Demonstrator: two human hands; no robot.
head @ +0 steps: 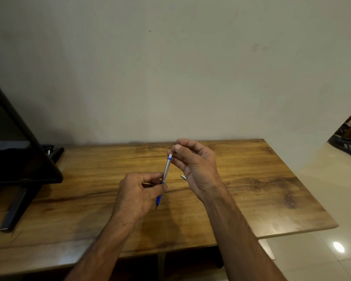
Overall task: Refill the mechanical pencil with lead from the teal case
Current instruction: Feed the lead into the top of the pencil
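L hand (pixel 136 195) grips the mechanical pencil (pixel 166 171) at the joint of silver barrel & blue grip section, thumb and curled fingers wrapped round it. The pencil is held above the wooden table (pixel 251 179), near upright w/ a slight tilt, tip pointing down toward the person, white eraser (pixel 170 156) bare at the top end. R hand (pixel 195 165) sits at that top end, palm facing left, fingers curled, thumb and forefinger right at the eraser (can't tell if they actually pinch it or just touch). A small silver piece (pixel 183 176) lies on the table just behind the R hand, partly hidden. Far left: dark monitor (pixel 12 149) on its stand.
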